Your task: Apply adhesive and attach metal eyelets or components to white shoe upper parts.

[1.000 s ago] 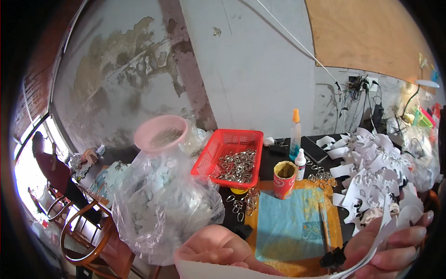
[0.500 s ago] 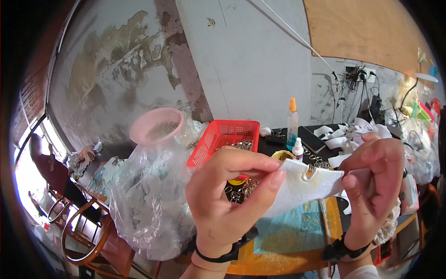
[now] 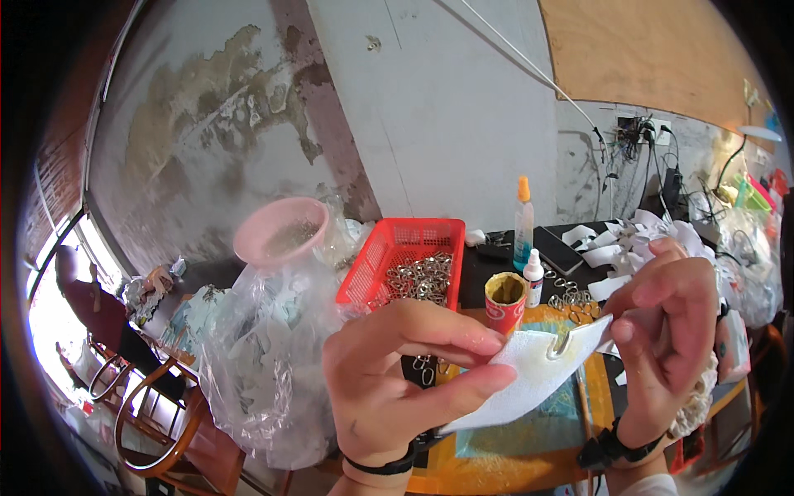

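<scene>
Both hands [image 3: 376,376] [image 3: 666,339] pinch a notched white piece [image 3: 536,377].

one left hand [image 3: 372,388], one right hand [image 3: 672,331], two wristbands [image 3: 594,455], one white piece [image 3: 504,397], and there's one pink basin [image 3: 263,225], one can [image 3: 501,314], two bottles [image 3: 523,231] standing near it!
</scene>
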{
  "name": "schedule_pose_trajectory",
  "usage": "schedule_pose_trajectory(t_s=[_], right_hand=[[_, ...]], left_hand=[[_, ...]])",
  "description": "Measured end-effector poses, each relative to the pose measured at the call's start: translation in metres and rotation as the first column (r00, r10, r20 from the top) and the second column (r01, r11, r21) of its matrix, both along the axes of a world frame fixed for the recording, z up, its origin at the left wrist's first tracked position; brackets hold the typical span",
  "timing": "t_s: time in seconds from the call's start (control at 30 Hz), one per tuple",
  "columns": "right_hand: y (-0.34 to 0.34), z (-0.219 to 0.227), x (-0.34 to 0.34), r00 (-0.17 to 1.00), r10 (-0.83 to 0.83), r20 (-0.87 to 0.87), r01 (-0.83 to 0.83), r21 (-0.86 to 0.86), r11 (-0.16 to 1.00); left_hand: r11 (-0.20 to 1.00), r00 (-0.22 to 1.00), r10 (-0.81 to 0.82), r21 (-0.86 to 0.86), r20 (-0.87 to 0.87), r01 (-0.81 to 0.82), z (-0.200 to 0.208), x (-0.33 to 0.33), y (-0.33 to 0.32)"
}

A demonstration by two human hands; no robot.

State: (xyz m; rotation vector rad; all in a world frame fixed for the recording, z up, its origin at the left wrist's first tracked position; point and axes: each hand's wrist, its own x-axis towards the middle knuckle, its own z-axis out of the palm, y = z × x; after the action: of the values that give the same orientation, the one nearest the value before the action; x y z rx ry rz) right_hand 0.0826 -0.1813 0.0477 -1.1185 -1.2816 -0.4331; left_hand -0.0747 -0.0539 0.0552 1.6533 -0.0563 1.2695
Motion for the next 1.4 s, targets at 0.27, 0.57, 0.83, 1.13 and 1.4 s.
schedule_pose_trajectory(t_s=[0.27,0.57,0.83,1.13,1.4], right_hand=[[-0.004,0.012,-0.001,0.743,-0.517,0.425,0.507,0.147,0.849],[0.004,0.002,0.003,0.703,-0.542,0.46,0.5,0.221,0.837],[-0.005,0.008,0.012,0.969,-0.209,0.131,0.209,0.015,0.978],[0.042,-0.055,0.142,0.963,-0.173,0.207,0.266,-0.631,0.728],[0.104,-0.168,0.173,0.891,-0.336,0.306,0.446,-0.732,0.515]], left_hand=[[0.783,0.91,0.412,0.493,0.045,-0.379,0.001,0.017,0.018],[0.549,0.807,0.525,0.617,0.271,-0.564,-0.006,0.026,0.036],[0.985,0.985,0.112,0.148,-0.133,-0.092,-0.001,0.022,0.029],[0.982,0.635,-0.147,-0.033,-0.758,0.188,-0.003,0.005,0.053],[0.996,0.659,-0.031,0.03,-0.751,0.081,-0.002,-0.013,0.072]])
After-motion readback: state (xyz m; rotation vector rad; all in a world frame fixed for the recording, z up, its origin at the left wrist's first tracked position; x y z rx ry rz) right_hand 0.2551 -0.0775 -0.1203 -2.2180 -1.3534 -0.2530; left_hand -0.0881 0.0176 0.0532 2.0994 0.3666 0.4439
